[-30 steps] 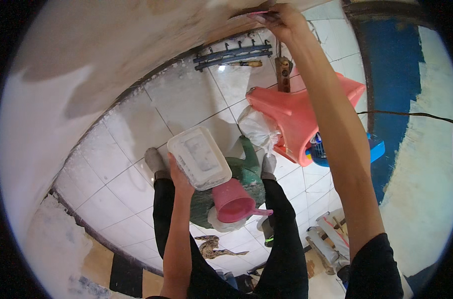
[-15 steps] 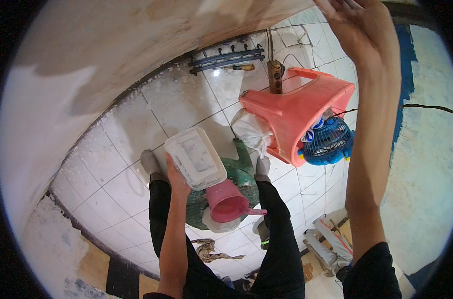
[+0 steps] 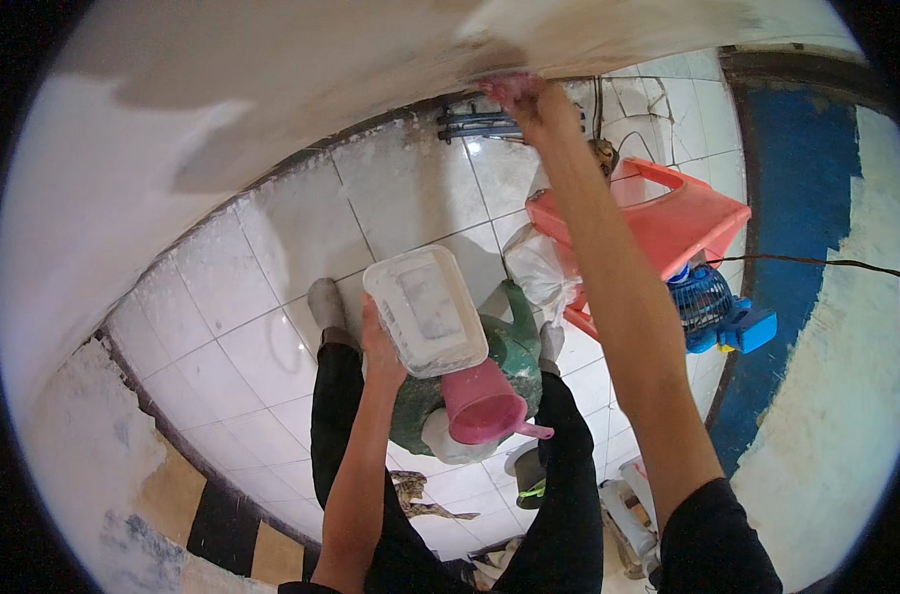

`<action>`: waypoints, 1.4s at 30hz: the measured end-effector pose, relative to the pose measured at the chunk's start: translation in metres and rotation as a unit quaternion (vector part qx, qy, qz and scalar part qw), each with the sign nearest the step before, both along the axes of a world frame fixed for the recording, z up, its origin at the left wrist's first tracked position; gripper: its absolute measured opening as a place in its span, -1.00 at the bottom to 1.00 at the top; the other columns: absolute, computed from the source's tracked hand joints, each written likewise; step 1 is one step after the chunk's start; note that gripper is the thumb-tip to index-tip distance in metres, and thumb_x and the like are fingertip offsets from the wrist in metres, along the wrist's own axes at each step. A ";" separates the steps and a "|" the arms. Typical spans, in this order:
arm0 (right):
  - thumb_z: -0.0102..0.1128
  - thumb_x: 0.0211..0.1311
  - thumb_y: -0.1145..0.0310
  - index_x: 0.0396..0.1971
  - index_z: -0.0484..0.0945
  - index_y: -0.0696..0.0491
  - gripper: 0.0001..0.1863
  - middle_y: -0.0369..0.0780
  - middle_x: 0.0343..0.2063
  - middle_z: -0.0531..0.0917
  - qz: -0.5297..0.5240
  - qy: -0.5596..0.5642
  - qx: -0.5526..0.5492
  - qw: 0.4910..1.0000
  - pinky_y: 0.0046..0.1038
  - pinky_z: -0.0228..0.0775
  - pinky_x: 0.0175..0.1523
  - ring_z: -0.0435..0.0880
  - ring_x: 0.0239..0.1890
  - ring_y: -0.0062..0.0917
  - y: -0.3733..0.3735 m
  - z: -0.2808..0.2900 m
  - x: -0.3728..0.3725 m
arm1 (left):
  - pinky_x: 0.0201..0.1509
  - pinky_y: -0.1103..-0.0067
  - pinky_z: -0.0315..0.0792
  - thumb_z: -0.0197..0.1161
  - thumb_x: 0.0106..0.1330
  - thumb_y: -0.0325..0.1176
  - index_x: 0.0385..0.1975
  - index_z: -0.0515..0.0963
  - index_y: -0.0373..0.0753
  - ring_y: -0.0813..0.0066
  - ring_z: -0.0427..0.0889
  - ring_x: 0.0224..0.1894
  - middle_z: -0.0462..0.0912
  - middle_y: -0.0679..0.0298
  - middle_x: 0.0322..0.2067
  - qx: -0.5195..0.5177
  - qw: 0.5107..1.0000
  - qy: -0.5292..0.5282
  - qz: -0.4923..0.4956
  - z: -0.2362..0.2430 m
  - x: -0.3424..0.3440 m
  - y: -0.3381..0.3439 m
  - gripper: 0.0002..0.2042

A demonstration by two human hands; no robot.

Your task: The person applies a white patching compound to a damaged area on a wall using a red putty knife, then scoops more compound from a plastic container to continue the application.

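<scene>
My left hand (image 3: pixel 382 346) grips a white rectangular plastic tub (image 3: pixel 427 312) by its left side; greyish-white residue coats the inside. My right arm stretches forward to the wall (image 3: pixel 301 59), where my right hand (image 3: pixel 534 107) presses low against the surface. Its fingers are bent round something pinkish that I cannot make out. Just below the tub, a pink dipper (image 3: pixel 479 401) with a short handle rests on its side. A dusty green plastic object (image 3: pixel 514 356) stands under it between my legs, with a white bag or bowl beside the dipper.
To the right, a red-pink plastic stool (image 3: pixel 687 223) lies tipped over near a white plastic bag (image 3: pixel 544 267) and a blue fan (image 3: pixel 705 302). A dark hook rack (image 3: pixel 460 124) lies along the wall. A cable (image 3: pixel 816 259) runs off rightward.
My right hand has come down and left from the upper right onto the wall. The view has shifted, so the floor items appear farther right. My left hand keeps hold of the tub.
</scene>
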State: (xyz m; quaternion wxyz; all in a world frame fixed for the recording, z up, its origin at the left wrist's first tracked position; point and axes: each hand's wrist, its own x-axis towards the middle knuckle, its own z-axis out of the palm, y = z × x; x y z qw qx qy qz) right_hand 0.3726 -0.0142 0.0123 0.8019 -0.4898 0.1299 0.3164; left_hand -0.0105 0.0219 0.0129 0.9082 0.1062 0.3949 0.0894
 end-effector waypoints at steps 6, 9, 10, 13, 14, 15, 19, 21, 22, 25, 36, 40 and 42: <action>-0.16 0.33 0.64 -0.01 0.26 0.45 -0.72 0.20 0.03 0.40 -0.010 -0.039 -0.027 0.999 0.03 0.50 0.23 0.51 0.06 0.05 0.037 0.108 -0.014 | 0.30 0.24 0.37 -0.09 0.40 0.26 0.35 0.19 -0.24 0.14 0.46 0.22 0.41 0.07 0.22 0.027 0.998 0.063 0.006 0.007 -0.017 0.007 -0.26; -0.13 0.30 0.67 0.02 0.22 0.50 -0.68 0.21 0.05 0.37 -0.019 -0.043 0.009 0.999 0.05 0.47 0.26 0.45 0.12 0.09 0.022 0.162 -0.008 | 0.28 0.24 0.39 -0.09 0.40 0.26 0.34 0.20 -0.23 0.14 0.47 0.21 0.41 0.08 0.22 0.021 0.998 0.065 0.007 0.002 -0.012 0.002 -0.27; -0.13 0.30 0.68 0.03 0.20 0.51 -0.66 0.20 0.05 0.37 -0.030 -0.031 0.030 0.999 0.06 0.46 0.26 0.43 0.15 0.10 0.018 0.177 -0.004 | 0.28 0.24 0.40 -0.11 0.41 0.26 0.34 0.20 -0.23 0.14 0.47 0.21 0.42 0.08 0.21 0.013 0.999 0.050 0.009 -0.001 -0.013 0.002 -0.27; -0.15 0.32 0.66 0.02 0.22 0.52 -0.68 0.21 0.10 0.34 0.036 -0.061 0.055 0.996 0.04 0.46 0.27 0.42 0.17 0.08 0.009 0.216 0.005 | 0.27 0.23 0.40 -0.13 0.41 0.27 0.33 0.21 -0.24 0.14 0.47 0.21 0.42 0.09 0.21 -0.003 1.000 0.029 0.009 0.000 -0.008 -0.002 -0.27; -0.14 0.31 0.66 -0.04 0.24 0.51 -0.72 0.19 0.03 0.36 -0.010 -0.066 0.030 0.997 -0.03 0.51 0.23 0.46 0.11 0.05 0.009 0.230 0.000 | 0.27 0.23 0.40 -0.14 0.41 0.27 0.33 0.21 -0.24 0.14 0.47 0.21 0.43 0.09 0.21 -0.004 0.999 0.036 0.005 0.004 -0.004 -0.002 -0.27; -0.13 0.29 0.65 -0.10 0.25 0.50 -0.76 0.17 -0.05 0.38 -0.053 -0.065 0.010 0.996 -0.09 0.56 0.19 0.49 0.06 0.03 0.023 0.253 -0.025 | 0.27 0.23 0.40 -0.15 0.41 0.28 0.33 0.22 -0.24 0.14 0.47 0.21 0.43 0.09 0.21 0.000 0.999 0.050 0.005 0.008 -0.005 -0.001 -0.27; -0.13 0.34 0.61 -0.08 0.30 0.49 -0.75 0.17 0.00 0.42 0.003 -0.122 0.079 0.989 -0.13 0.50 0.24 0.50 0.09 -0.03 0.000 0.288 -0.043 | 0.27 0.22 0.40 -0.14 0.42 0.27 0.33 0.22 -0.25 0.13 0.47 0.21 0.44 0.09 0.20 -0.001 0.997 0.076 0.008 0.012 -0.008 0.002 -0.27; -0.11 0.34 0.62 -0.04 0.33 0.49 -0.72 0.17 0.07 0.44 0.029 -0.129 0.139 0.981 -0.12 0.46 0.28 0.47 0.17 -0.05 -0.033 0.281 -0.048 | 0.28 0.22 0.39 -0.13 0.42 0.26 0.33 0.22 -0.24 0.13 0.47 0.20 0.44 0.10 0.19 0.012 0.997 0.075 0.006 0.009 -0.010 0.002 -0.28; -0.09 0.34 0.61 -0.06 0.36 0.48 -0.74 0.15 0.05 0.47 0.016 -0.124 0.132 0.983 -0.17 0.50 0.24 0.49 0.15 -0.10 -0.046 0.276 -0.063 | 0.28 0.22 0.39 -0.13 0.42 0.26 0.33 0.22 -0.24 0.13 0.46 0.21 0.44 0.10 0.20 0.011 0.997 0.078 0.011 0.009 -0.014 0.004 -0.28; 0.01 0.29 0.59 -0.16 0.45 0.36 -0.81 0.00 -0.09 0.58 -0.053 -0.030 0.038 0.997 -0.39 0.55 -0.06 0.59 -0.03 -0.31 -0.059 0.221 -0.094 | 0.30 0.20 0.37 -0.12 0.42 0.24 0.34 0.21 -0.22 0.11 0.44 0.23 0.42 0.09 0.22 0.020 0.996 0.086 0.029 0.008 -0.021 0.015 -0.30; -0.10 0.47 0.31 0.11 0.34 0.23 -0.63 0.01 0.01 0.50 0.034 0.034 -0.037 0.998 -0.13 0.56 -0.09 0.55 -0.07 -0.13 0.046 -0.044 -0.011 | 0.30 0.24 0.37 -0.13 0.45 0.20 0.33 0.22 -0.21 0.15 0.42 0.24 0.40 0.11 0.23 0.020 0.998 0.040 0.042 0.016 -0.014 0.029 -0.34; -0.22 0.35 0.65 0.11 0.23 0.45 -0.64 0.17 0.06 0.40 0.200 -0.209 -0.128 0.949 -0.04 0.42 0.30 0.48 0.10 -0.03 0.044 0.024 -0.020 | 0.30 0.17 0.37 -0.11 0.43 0.22 0.33 0.23 -0.18 0.10 0.43 0.23 0.41 0.09 0.21 0.001 0.995 0.081 0.057 0.009 -0.021 0.024 -0.33; -0.19 0.33 0.68 0.11 0.20 0.51 -0.63 0.21 0.09 0.37 0.192 -0.173 -0.138 0.956 -0.07 0.39 0.33 0.46 0.15 0.00 0.044 0.078 -0.037 | 0.30 0.23 0.37 -0.13 0.45 0.20 0.34 0.22 -0.19 0.13 0.44 0.23 0.41 0.11 0.23 -0.016 0.996 0.069 0.051 0.007 -0.025 0.022 -0.35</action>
